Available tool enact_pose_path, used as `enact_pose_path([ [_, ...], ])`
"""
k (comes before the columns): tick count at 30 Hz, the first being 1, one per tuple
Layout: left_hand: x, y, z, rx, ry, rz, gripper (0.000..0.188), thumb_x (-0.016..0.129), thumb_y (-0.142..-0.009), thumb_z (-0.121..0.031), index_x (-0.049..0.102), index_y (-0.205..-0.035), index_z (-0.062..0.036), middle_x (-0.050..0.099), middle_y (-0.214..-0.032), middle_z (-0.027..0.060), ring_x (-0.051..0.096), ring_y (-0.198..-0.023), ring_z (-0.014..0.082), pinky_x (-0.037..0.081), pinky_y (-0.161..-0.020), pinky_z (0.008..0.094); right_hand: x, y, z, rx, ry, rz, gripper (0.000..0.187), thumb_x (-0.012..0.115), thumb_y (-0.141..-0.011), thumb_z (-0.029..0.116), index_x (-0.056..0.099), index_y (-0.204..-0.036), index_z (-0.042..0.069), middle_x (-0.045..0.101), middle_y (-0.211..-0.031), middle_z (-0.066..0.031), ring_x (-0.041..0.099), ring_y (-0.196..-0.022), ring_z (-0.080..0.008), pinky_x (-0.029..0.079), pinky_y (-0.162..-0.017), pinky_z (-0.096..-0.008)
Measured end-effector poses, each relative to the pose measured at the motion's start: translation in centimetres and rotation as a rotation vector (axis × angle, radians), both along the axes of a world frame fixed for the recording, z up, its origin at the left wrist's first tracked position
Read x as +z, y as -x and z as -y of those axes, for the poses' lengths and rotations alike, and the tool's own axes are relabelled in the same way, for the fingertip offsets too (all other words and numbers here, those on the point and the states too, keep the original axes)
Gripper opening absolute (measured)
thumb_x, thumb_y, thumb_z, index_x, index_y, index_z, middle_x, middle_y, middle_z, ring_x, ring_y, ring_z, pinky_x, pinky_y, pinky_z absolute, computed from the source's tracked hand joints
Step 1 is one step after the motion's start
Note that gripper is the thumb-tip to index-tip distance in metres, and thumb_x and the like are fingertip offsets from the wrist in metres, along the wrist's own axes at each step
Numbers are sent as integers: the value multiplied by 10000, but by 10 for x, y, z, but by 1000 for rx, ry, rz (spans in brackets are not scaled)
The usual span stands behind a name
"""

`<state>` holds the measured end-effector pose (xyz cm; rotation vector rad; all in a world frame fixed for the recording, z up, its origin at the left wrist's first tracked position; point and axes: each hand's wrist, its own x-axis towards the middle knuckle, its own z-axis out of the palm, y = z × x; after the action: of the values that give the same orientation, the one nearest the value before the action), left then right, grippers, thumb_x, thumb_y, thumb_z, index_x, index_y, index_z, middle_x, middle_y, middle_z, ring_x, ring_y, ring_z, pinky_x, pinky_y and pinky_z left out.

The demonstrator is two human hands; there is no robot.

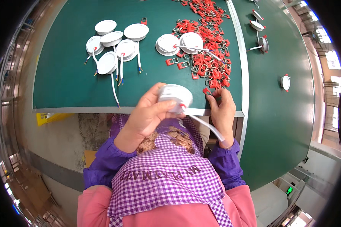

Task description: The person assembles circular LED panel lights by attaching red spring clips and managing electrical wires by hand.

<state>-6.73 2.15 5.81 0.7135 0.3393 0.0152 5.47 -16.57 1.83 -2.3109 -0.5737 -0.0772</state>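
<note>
A round, smooth white lamp with a white cable (177, 93) is held in the left hand's (147, 112) curled fingers, over the near edge of the green table (140, 89). By its near right corner, the right hand's (222, 109) thumb and finger, nearly together, meet a red clip with a metal loop (206, 91); I cannot tell whether they grip. Similar clips (212, 39) heap along the right edge; six white disc-shaped lamps (107, 62) cluster toward the left.

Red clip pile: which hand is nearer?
Right: the right hand is at the near edge of the pile; the left hand, holding a lamp, is farther left.
</note>
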Motion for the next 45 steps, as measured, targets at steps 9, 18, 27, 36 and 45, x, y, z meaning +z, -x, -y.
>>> enact_pose_path([
  [9,-6,-14,8,-212,-502,-100,353,669,-835,-31,509,-1148,-1,630,-990,55,629,-843,112,545,-675,260,35,-7,4,74,-543,-642,101,621,-873,0,545,-931,-34,652,-800,-59,635,-677,-116,506,-617,-234],
  [18,-4,-20,18,-90,-622,-91,292,698,-820,-60,587,-1082,6,640,-949,29,590,-838,60,502,-729,230,60,23,-8,313,-72,30,159,669,-787,-1,632,-941,7,657,-802,-121,659,-675,-246,508,-577,-317],
  [27,-4,-22,23,-68,-815,-47,280,687,-830,-76,590,-1082,0,640,-925,23,586,-837,64,497,-720,232,57,32,-11,293,-24,24,188,625,-777,-43,609,-949,30,646,-805,-125,653,-707,-293,514,-593,-356],
  [36,1,-19,15,-167,-924,60,275,683,-830,-89,599,-1081,-15,647,-891,48,595,-818,85,493,-703,256,49,20,-2,257,-265,-365,255,691,-765,-30,599,-1000,4,687,-881,-114,682,-751,-161,522,-637,-295],
  [45,-2,-31,36,-288,-871,53,306,697,-825,-110,600,-1098,-12,652,-911,61,610,-838,114,498,-747,284,52,4,23,214,-316,-745,432,617,-810,-84,527,-1230,-44,644,-1044,-143,671,-789,-165,547,-697,-264],
])
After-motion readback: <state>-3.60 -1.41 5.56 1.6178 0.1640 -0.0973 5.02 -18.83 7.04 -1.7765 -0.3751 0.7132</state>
